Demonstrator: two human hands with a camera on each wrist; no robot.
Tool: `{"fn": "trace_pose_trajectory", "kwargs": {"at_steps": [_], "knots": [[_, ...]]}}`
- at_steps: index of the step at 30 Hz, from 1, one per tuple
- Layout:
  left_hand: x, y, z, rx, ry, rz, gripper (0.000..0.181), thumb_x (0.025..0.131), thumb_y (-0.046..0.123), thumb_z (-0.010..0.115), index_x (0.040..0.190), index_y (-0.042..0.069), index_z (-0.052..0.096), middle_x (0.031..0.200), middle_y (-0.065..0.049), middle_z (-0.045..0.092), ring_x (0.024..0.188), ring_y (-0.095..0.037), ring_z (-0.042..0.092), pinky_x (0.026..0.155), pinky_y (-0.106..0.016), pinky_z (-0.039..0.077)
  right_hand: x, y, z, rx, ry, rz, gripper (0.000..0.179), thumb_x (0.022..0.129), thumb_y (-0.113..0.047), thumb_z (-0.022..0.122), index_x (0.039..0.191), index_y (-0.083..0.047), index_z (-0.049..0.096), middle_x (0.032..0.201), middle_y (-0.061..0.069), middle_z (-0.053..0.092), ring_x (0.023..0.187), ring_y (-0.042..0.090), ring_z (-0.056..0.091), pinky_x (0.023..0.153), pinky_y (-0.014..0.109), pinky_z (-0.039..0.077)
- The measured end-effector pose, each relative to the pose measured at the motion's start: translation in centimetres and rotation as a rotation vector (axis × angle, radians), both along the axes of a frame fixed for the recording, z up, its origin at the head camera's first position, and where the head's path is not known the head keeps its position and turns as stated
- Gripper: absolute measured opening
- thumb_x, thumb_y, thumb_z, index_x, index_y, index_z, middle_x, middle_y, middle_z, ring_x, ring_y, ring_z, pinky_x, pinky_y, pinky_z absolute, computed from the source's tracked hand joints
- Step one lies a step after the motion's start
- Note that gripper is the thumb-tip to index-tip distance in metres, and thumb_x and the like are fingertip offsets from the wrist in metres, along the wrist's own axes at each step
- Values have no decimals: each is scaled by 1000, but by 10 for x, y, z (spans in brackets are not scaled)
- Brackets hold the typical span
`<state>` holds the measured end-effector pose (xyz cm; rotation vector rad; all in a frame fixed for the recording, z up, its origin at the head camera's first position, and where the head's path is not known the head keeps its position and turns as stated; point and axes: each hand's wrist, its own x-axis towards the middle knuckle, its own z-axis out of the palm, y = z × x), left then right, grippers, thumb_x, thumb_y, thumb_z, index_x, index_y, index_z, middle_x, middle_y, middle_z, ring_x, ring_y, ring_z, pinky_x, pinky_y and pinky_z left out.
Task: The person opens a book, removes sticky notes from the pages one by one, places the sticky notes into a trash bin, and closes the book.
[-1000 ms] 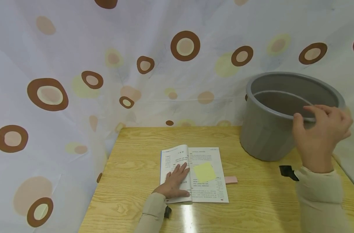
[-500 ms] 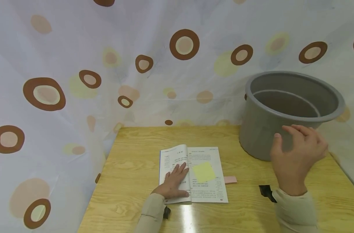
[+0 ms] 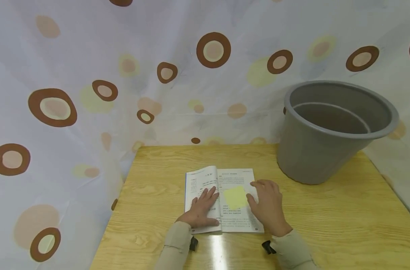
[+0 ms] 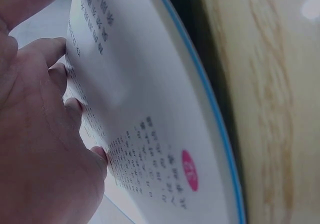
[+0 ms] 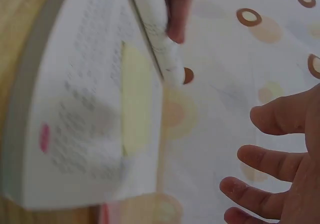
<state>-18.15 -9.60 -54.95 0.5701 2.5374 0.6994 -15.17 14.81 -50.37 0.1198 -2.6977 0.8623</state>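
An open book (image 3: 236,225) with printed pages lies on the table. My left hand (image 3: 201,210) rests on its left page with the fingers spread, and in the left wrist view the fingertips touch the page (image 4: 135,94). A square yellow sticky note (image 3: 234,197) is on the right page. Over the right edge of that page is my right hand (image 3: 267,204), thumb and forefinger apart beside the note and nothing between them. The right wrist view has its fingers (image 5: 272,161) spread. A sliver of a pink strip (image 5: 104,214) shows past the book there; the head view hides it behind my right hand.
A large grey bucket (image 3: 306,161) stands at the back right of the wooden table (image 3: 150,180). A white curtain (image 3: 177,37) with brown and yellow round spots hangs behind the table and along its sides. Black clips (image 3: 268,247) are at both wrists.
My right hand has come down from in front of the bucket's rim, moving left and toward the book's right page. The left hand has stayed on the left page.
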Motion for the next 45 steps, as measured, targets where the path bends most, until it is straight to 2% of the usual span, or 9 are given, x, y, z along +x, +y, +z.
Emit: {"fn": "trace_pose_trajectory", "kwargs": {"at_steps": [1, 3, 7, 18, 21, 26, 36, 41, 45], "knots": [[0, 0, 0, 4, 2, -1, 99, 79, 41, 78, 159, 22, 22, 170, 7, 4, 158, -24, 1, 125, -60, 7, 1, -6, -7, 13, -50, 3, 35, 88, -17, 70, 120, -1, 67, 127, 24, 59, 128, 47, 41, 92, 68, 38], [0, 1, 0, 9, 8, -1, 99, 79, 41, 79, 159, 22, 23, 170, 7, 5, 158, -24, 2, 125, -60, 8, 3, -15, -17, 28, -95, 20, 36, 88, -19, 70, 120, -2, 67, 127, 23, 60, 128, 46, 43, 90, 66, 41], [0, 1, -1, 4, 10, 2, 99, 79, 41, 79, 159, 22, 24, 170, 6, 5, 158, -24, 3, 125, -59, 8, 8, -29, -28, 83, -90, 51, 36, 85, -19, 73, 116, -2, 68, 122, 22, 62, 121, 47, 50, 87, 64, 47], [-2, 1, -3, 9, 1, 2, 99, 79, 42, 79, 159, 22, 23, 170, 6, 5, 158, -24, 2, 125, -60, 8, 2, -33, -34, 107, -180, 54, 43, 87, -20, 72, 123, 1, 64, 125, 24, 60, 108, 43, 58, 86, 57, 51], [-2, 1, -2, 11, 1, 3, 99, 79, 42, 79, 159, 22, 23, 170, 6, 5, 158, -24, 2, 125, -60, 9, -1, -32, -38, 120, -194, 53, 47, 86, -21, 71, 125, 3, 62, 125, 25, 60, 108, 43, 59, 88, 55, 52], [-2, 0, -2, 19, 2, 4, 99, 79, 41, 78, 159, 22, 23, 170, 6, 5, 158, -24, 2, 125, -60, 8, -8, -33, -42, 144, -231, 45, 51, 86, -23, 72, 128, 4, 60, 123, 24, 61, 107, 42, 58, 84, 56, 52], [-3, -1, -2, 12, -4, -5, 99, 80, 41, 78, 160, 22, 21, 170, 5, 3, 158, -24, 0, 125, -60, 7, -16, -40, -45, 251, -301, 49, 59, 85, -31, 73, 131, 3, 57, 128, 25, 58, 112, 44, 54, 82, 58, 52], [-4, -2, -4, 23, -5, -15, 100, 81, 41, 77, 160, 21, 20, 170, 6, 2, 158, -24, -1, 125, -61, 6, -20, -41, -47, 261, -325, 36, 74, 80, -36, 78, 137, 2, 53, 132, 26, 55, 115, 44, 51, 84, 58, 50], [-4, -2, -6, 25, -10, -17, 100, 81, 41, 77, 160, 22, 19, 170, 6, 1, 158, -24, -1, 125, -60, 6, -21, -40, -48, 271, -326, 41, 75, 77, -35, 80, 138, 0, 53, 131, 25, 55, 114, 43, 51, 82, 57, 50]]}}
